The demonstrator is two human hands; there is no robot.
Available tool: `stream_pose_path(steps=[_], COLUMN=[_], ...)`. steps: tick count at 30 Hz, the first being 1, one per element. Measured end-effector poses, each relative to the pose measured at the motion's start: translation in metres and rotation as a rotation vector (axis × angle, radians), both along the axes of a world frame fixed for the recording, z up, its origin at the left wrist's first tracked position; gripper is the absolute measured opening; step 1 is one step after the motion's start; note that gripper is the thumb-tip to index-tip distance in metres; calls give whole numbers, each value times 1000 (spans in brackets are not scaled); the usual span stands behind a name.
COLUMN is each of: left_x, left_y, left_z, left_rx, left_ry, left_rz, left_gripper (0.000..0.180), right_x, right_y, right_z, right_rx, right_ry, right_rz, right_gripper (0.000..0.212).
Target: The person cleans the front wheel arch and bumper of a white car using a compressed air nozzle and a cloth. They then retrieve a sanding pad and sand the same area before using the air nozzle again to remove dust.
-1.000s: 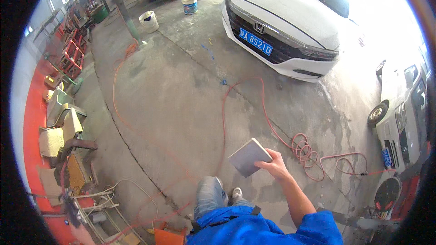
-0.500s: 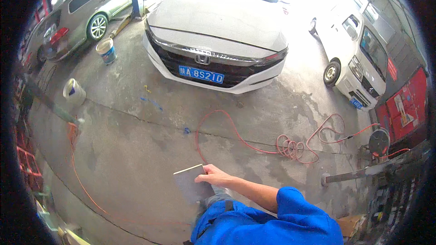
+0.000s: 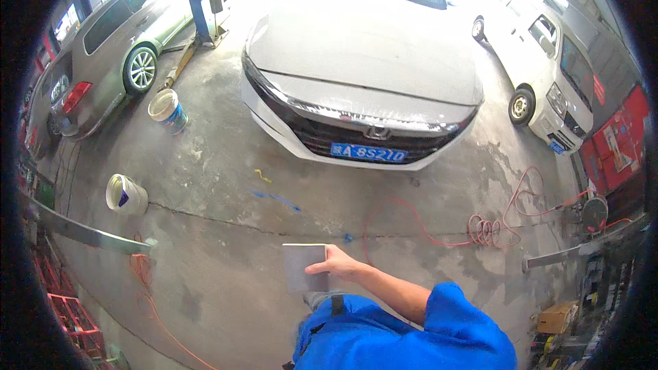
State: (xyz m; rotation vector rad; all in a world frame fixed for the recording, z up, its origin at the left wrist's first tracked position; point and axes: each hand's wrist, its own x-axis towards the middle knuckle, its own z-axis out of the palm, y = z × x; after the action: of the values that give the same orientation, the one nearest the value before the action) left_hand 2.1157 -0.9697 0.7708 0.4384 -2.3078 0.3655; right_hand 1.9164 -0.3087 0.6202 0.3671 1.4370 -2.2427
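My right hand (image 3: 339, 264) reaches in front of my blue work clothes and grips a flat, grey rectangular pad (image 3: 299, 270) with a pale upper edge. The thumb lies across the pad's face at its right side, and the other fingers are mostly hidden. Beyond the hand stands a white car (image 3: 363, 62), nose toward me, with wet-looking white streaks along the front edge of its hood. The pad is apart from the car, held over the concrete floor. My left hand is out of sight.
Two buckets (image 3: 127, 194) stand on the left, near a silver car (image 3: 116, 34) and a blue lift post (image 3: 196, 3). A coiled red hose (image 3: 483, 230) lies on the floor at right, near a white van (image 3: 555, 75). Metal rails (image 3: 89, 231) flank both sides.
My view has shifted, so the white car appears larger and further right. The grey pad in my right hand has turned more square to the view.
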Motion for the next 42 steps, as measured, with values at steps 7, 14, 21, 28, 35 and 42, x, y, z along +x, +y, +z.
stream_pose_path(steps=[7,14,21,28,35,42], left_x=[-202,-552,-927,-1284,-1533,-1727], left_y=[-59,-179,-383,-27,106,204], left_z=[-70,-97,-71,16,101,113], left_rx=[544,972,1220,1469,1526,1623], left_ry=[428,478,552,370,383,356], left_rz=[106,13,-437,-757,-1004,-1271], left_gripper=[30,35,52,48,48,44], right_x=[-247,-432,-581,-749,-983,-1142], right_y=[-58,-120,-204,-193,-157,-92], right_z=[44,-15,21,-2,67,82], right_rx=[138,221,192,204,228,156], right_ry=[133,23,21,-79,20,7], right_rz=[148,-112,-192,-213,51,180], right_gripper=[50,51,55,63,45,64])
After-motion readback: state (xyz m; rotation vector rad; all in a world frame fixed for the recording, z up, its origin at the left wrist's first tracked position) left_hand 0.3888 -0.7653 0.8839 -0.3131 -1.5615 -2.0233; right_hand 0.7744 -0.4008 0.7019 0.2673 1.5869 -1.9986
